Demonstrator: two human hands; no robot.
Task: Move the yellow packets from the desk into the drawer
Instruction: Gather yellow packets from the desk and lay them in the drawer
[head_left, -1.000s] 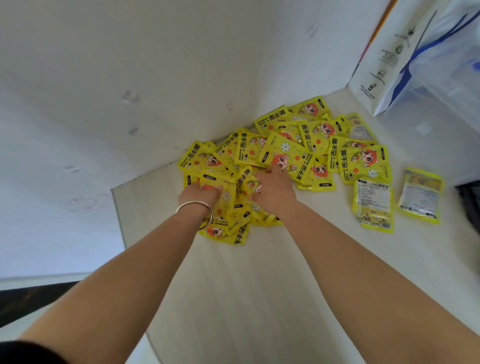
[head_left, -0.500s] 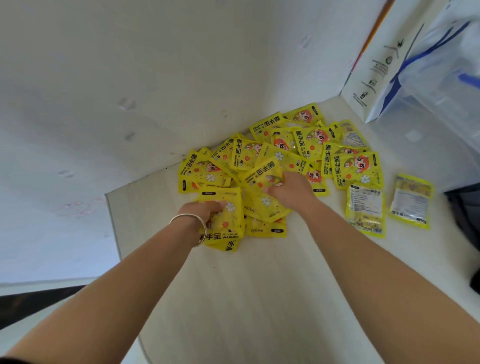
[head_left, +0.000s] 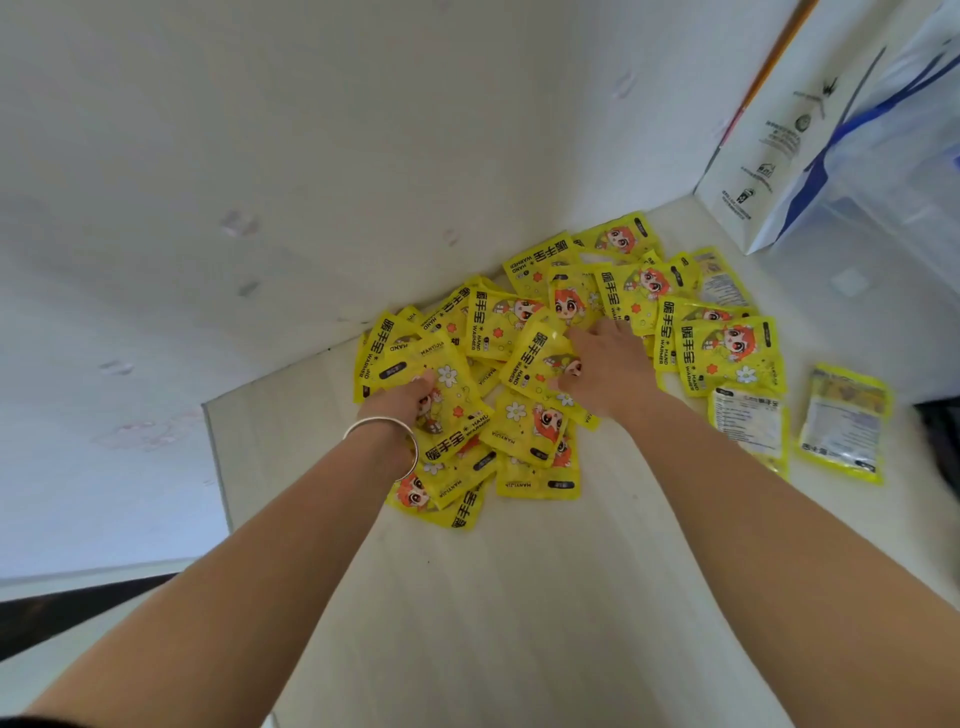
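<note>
Yellow hand-warmer packets lie heaped at the far corner of the desk, banked against the wall. The left hand, a bangle at its wrist, curls into the heap's near left side. The right hand clutches packets at its middle, apparently gathering a double handful. Two face-down packets lie apart toward the right edge. No drawer is in view.

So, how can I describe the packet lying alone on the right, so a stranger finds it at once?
Find the white paper bag standing at the far right of the desk. Come nearer, past the yellow pile: the rightmost packet lies back side up. Unlike the other face-down packet beside it, it touches no other packet.
</note>
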